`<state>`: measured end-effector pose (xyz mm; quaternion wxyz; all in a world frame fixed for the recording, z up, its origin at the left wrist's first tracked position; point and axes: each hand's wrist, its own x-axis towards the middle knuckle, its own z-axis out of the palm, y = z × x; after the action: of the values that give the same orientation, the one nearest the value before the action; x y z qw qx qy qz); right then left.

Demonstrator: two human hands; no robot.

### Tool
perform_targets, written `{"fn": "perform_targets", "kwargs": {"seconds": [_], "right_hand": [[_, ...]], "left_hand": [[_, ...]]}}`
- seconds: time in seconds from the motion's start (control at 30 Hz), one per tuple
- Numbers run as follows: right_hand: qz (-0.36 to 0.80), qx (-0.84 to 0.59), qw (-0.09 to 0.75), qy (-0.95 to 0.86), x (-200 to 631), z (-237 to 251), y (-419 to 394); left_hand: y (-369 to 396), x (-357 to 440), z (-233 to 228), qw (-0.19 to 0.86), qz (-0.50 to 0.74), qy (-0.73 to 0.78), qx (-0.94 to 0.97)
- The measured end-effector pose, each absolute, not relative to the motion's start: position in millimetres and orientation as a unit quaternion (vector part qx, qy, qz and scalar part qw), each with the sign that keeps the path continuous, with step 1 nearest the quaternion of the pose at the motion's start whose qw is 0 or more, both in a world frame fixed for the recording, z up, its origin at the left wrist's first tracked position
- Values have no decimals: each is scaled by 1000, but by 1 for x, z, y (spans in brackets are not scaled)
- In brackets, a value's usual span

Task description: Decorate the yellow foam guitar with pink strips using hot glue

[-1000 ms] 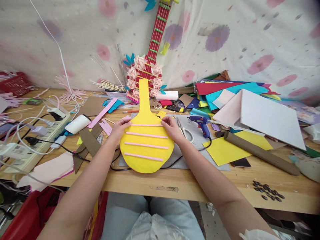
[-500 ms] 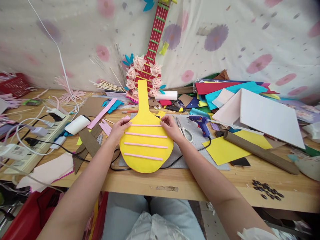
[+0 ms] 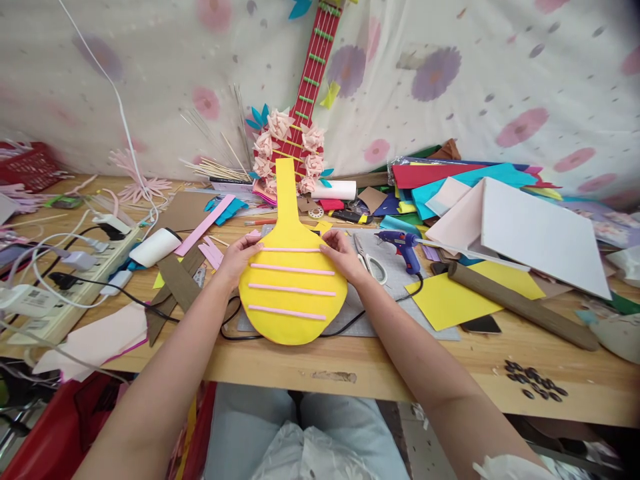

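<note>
A yellow paper-covered guitar shape [image 3: 293,327], with a round body and a straight neck, is held tilted up over the table's front. Several thin pink strips [image 3: 293,290] run across its body. My left hand [image 3: 239,259] grips the upper left edge, thumb on the front near the top strip. On the opposite edge, my right hand [image 3: 343,256] pinches the body the same way, its thumb at the right end of that strip. The fingers behind the shape are partly hidden. Behind it leans a red craft guitar [image 3: 306,100] with green frets, strings and pale pink paper flowers.
To the right lie white-handled scissors [image 3: 373,265], a purple glue gun [image 3: 403,248] with its cord, yellow sheets [image 3: 445,300] and a white board [image 3: 540,233]. Small dark oval pieces [image 3: 536,380] sit near the front edge. A power strip [image 3: 75,287] with tangled cables occupies the left.
Both hands keep the same hold on the yellow guitar shape, which stays almost still. The whole view has shifted very slightly.
</note>
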<state>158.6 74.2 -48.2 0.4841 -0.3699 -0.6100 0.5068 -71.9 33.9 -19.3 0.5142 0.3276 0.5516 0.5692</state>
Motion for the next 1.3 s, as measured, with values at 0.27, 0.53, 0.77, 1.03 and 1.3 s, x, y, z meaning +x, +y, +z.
{"fn": "perform_targets", "kwargs": {"seconds": [0.27,0.53,0.77,1.03,1.3], "right_hand": [[511,-360,476,-619,159,-51,78],[511,-352,468,-629,159,-55,83],[543,-342,478,-600,161,-49,78],[523,-347,476,-616,160,-49,81],[546,-367,480,-581,158,-40,76]], "left_hand": [[35,-74,-22,513,568,551,334],[33,-77,-22,525,563,543,334],[32,-74,-21,527,598,518,310],[33,-74,-23,505,588,533,340],[35,-77,-30,523,623,496,304]]}}
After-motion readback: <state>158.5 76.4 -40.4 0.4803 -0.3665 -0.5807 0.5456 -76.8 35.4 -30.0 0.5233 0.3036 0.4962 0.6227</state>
